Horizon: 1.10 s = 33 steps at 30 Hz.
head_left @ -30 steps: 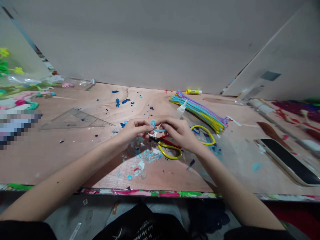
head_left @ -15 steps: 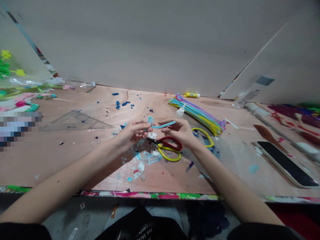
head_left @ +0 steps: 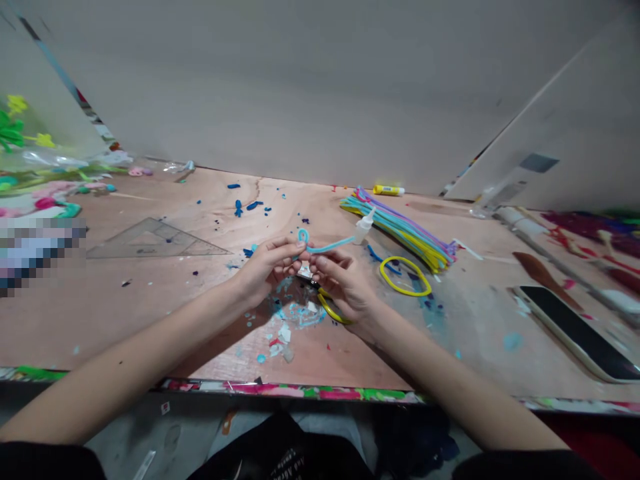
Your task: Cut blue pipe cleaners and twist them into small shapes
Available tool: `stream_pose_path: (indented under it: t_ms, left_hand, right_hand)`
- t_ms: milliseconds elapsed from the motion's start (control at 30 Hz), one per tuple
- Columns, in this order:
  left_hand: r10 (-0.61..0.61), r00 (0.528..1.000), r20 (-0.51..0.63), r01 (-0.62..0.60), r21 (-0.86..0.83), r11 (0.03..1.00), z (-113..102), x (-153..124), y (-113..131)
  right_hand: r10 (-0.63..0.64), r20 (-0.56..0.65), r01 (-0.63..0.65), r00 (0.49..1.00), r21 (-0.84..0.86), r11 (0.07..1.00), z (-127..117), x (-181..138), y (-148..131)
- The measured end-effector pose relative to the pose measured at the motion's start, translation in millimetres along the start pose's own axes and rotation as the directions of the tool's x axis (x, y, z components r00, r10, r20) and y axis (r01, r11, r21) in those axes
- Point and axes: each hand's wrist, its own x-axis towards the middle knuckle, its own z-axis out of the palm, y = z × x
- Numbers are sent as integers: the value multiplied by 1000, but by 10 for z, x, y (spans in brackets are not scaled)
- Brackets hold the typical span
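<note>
Both my hands meet above the middle of a wooden tabletop (head_left: 150, 300). My left hand (head_left: 267, 267) pinches a light blue pipe cleaner (head_left: 325, 247) at its looped end; the straight end sticks out to the right. My right hand (head_left: 345, 283) is closed with its fingers against the same pipe cleaner, just right of the loop. Under my right hand lie scissors with a yellow handle (head_left: 327, 310), mostly hidden. A yellow pipe cleaner ring (head_left: 405, 277) lies on the table right of my right hand.
A bundle of coloured pipe cleaners (head_left: 400, 227), a small glue bottle (head_left: 364, 225) and a yellow glue stick (head_left: 387, 191) lie behind my hands. A clear set square (head_left: 150, 240) is at left, a phone (head_left: 575, 327) at right. Blue scraps litter the table.
My right hand has come back toward me and now covers the scissors. The straight end of the blue pipe cleaner has been freed and points right.
</note>
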Motion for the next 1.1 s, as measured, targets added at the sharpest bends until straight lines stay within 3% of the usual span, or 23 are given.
stream_pose_path:
  t_ms: [133, 333, 400, 467, 567, 700, 833, 967, 1100]
  left_hand:
    - [-31, 999, -24, 31, -2, 1000, 43, -34, 4]
    - [-52, 998, -21, 52, 6, 999, 0, -7, -81]
    - [-45, 999, -7, 45, 27, 999, -12, -3, -104]
    - [-37, 999, 11, 37, 54, 998, -8, -13, -111]
    - [-57, 998, 17, 55, 105, 993, 24, -40, -94]
    - [-86, 996, 8, 84, 160, 984, 52, -60, -66]
    - [-138, 990, 24, 130, 212, 969, 29, -51, -67]
    - [-118, 992, 52, 102, 234, 967, 13, -53, -71]
    - [-55, 996, 73, 32, 288, 957, 30, -69, -58]
  right_hand:
    - [-181, -36, 167, 983, -243, 956, 14, -18, 2]
    - [-350, -9, 312, 937, -431, 847, -15, -39, -55]
    - [-436, 58, 398, 898, -532, 748, -57, -42, -96]
    - [-522, 167, 496, 836, -637, 590, -112, -38, -155]
    - [-563, 326, 589, 760, -712, 382, -194, -17, -258]
    - [-515, 487, 680, 706, -670, 299, -260, 20, -359]
    - [-405, 532, 660, 744, -678, 324, -276, 31, -390]
    - [-375, 447, 572, 812, -737, 360, -265, 21, -391]
    - [-377, 388, 527, 841, -747, 406, -256, 19, -390]
